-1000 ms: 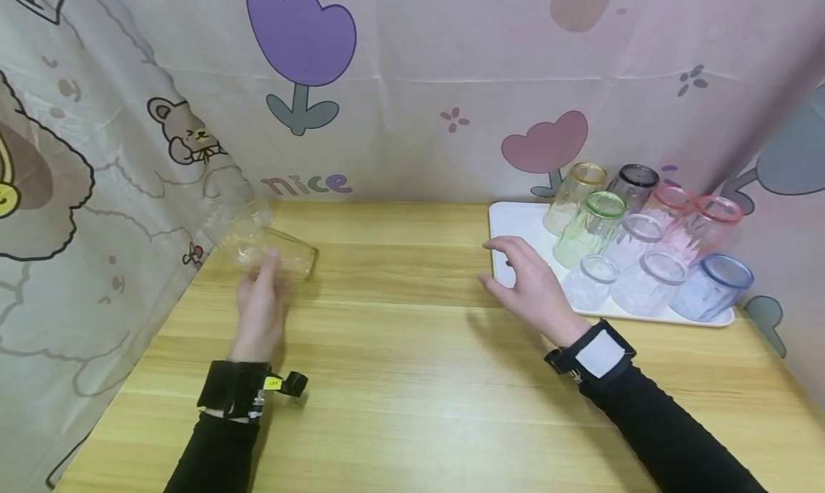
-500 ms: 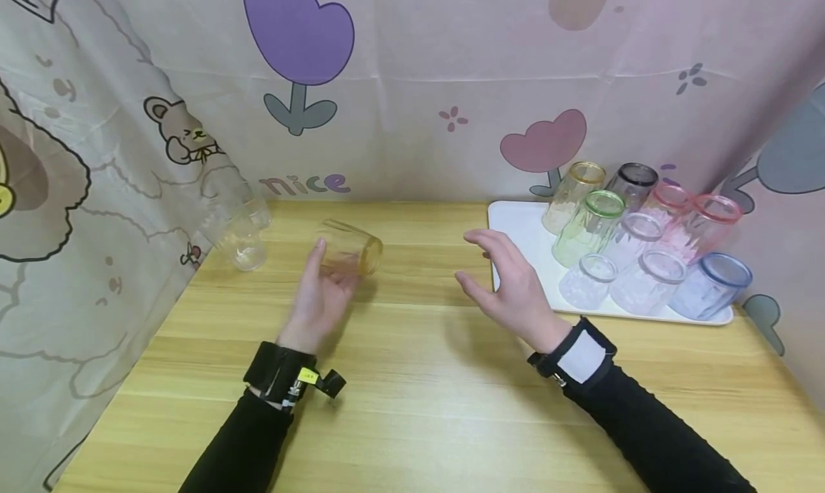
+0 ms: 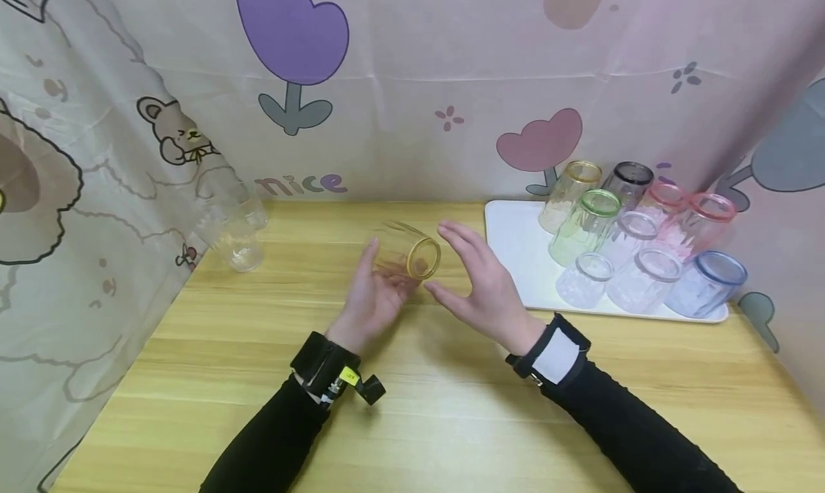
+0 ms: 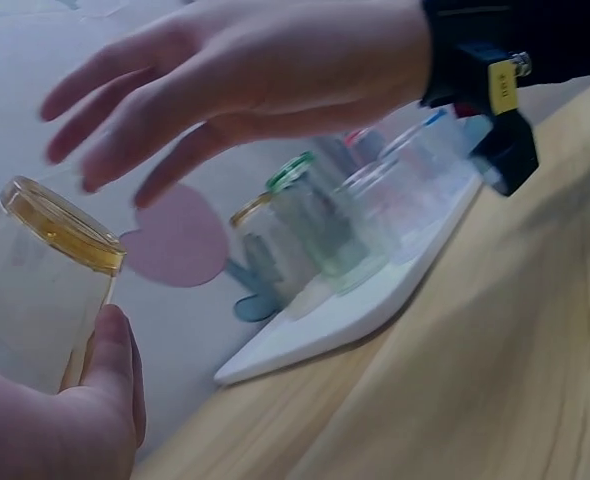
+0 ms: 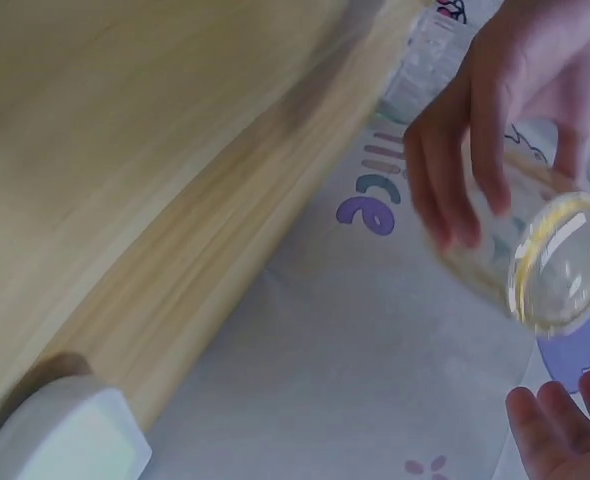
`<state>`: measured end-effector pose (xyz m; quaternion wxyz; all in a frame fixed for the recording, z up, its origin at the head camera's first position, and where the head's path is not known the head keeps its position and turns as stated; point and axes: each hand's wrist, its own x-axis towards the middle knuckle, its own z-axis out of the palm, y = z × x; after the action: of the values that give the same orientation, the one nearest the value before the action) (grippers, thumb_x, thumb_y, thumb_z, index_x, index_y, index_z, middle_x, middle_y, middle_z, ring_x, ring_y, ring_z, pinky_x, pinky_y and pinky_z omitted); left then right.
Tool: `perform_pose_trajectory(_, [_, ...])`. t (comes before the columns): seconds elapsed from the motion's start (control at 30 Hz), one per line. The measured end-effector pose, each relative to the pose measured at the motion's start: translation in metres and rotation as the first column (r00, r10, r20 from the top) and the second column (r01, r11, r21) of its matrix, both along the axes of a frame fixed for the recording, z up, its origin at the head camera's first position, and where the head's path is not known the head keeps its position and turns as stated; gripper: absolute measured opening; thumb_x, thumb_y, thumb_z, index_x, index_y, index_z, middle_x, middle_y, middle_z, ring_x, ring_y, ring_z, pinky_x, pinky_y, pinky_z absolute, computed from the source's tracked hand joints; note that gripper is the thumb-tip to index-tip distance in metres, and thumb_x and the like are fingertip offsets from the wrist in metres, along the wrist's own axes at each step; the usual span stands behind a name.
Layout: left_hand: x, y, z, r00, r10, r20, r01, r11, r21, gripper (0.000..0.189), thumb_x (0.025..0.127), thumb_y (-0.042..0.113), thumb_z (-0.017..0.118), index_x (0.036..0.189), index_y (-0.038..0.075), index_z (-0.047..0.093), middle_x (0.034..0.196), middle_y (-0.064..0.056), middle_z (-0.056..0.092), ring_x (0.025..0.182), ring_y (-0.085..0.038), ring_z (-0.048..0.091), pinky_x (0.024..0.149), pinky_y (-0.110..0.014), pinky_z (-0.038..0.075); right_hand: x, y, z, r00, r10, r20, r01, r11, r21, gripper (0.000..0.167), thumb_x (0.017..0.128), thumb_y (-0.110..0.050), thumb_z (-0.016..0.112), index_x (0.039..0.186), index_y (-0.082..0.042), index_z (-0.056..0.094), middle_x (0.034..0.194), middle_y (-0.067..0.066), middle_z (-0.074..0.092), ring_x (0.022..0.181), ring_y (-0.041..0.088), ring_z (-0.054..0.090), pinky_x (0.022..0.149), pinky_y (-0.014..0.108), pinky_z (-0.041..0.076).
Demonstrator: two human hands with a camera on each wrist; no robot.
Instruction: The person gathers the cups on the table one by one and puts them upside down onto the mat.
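My left hand (image 3: 374, 299) grips a clear glass cup (image 3: 399, 253) with a yellow-tinted end, thumb on one side and fingers beneath and behind it. The cup is tilted above the table, its thick yellow ring (image 5: 553, 265) facing toward my right hand (image 3: 480, 285). That right hand is held just right of the cup, thumb and fingers spread around a gap, with nothing between them. In the left wrist view, the fingers (image 4: 125, 130) of my right hand hang over the cup's yellow end.
A white tray (image 3: 509, 242) at the right bears several upside-down cups with coloured bases, such as a green cup (image 3: 583, 228) and a blue cup (image 3: 705, 285). Clear glasses (image 3: 241, 238) stand at the table's back left corner. A patterned curtain (image 3: 399, 120) hangs behind the wooden table (image 3: 451, 421).
My left hand has carried the yellow-tinted cup rightward from the back left glasses to mid-table, turning its yellow end forward. My right hand has moved left toward it, away from the tray.
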<state>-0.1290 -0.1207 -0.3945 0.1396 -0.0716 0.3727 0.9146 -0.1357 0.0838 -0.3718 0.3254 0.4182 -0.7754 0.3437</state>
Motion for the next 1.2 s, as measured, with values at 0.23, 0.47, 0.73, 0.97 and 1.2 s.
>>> perform_pose_trajectory(0.23, [0.003,0.019,0.000,0.999,-0.029,-0.030,0.028,0.998,-0.055,0.057,0.105,0.061,0.039,0.135,0.013,0.049,0.115,-0.001,0.059,0.096,-0.010,0.061,0.078,-0.015,0.054,0.000,-0.006,-0.003,1.000,-0.010,-0.005,0.010,1.000,0.007,0.086,0.074,-0.011,0.092,0.147,0.003,0.048,0.150,0.021,0.052,0.138,0.034,0.055,0.117,0.031,0.045])
perform_pose_trajectory(0.47, [0.005,0.028,0.001,0.997,-0.071,-0.038,0.070,0.997,-0.034,0.051,0.105,0.061,0.041,0.132,0.019,0.051,0.112,0.001,0.059,0.089,-0.007,0.060,0.072,-0.014,0.051,0.000,-0.006,-0.007,0.999,-0.032,0.009,0.032,0.999,0.034,0.087,0.073,-0.009,0.093,0.146,0.002,0.048,0.151,0.021,0.051,0.138,0.035,0.055,0.111,0.039,0.052])
perform_pose_trajectory(0.73, [0.005,0.030,0.003,0.994,-0.101,-0.046,0.101,0.995,-0.007,0.053,0.105,0.061,0.040,0.135,0.018,0.048,0.112,0.001,0.058,0.089,-0.006,0.059,0.070,-0.012,0.052,-0.001,-0.003,-0.008,0.999,-0.044,0.022,0.042,0.997,0.058,0.084,0.069,-0.007,0.094,0.142,0.000,0.052,0.149,0.019,0.054,0.138,0.036,0.054,0.114,0.043,0.050])
perform_pose_trajectory(0.97, [0.004,0.033,0.004,0.989,-0.132,-0.063,0.132,0.991,-0.005,0.061,0.102,0.067,0.042,0.133,0.015,0.049,0.113,0.001,0.059,0.094,-0.007,0.061,0.081,-0.013,0.056,-0.003,0.004,0.004,0.999,-0.028,0.030,0.026,0.998,0.051,0.078,0.072,-0.005,0.092,0.140,0.000,0.054,0.146,0.019,0.057,0.135,0.036,0.056,0.115,0.044,0.049])
perform_pose_trajectory(1.2, [0.000,0.039,0.000,0.973,-0.193,-0.129,0.184,0.980,-0.079,0.056,0.104,0.062,0.042,0.122,0.011,0.056,0.115,0.000,0.065,0.104,-0.013,0.067,0.107,-0.030,0.054,-0.015,0.016,0.027,0.994,-0.043,0.102,0.040,0.999,0.029,0.075,0.077,-0.010,0.089,0.142,0.003,0.053,0.144,0.021,0.059,0.133,0.035,0.057,0.116,0.046,0.047])
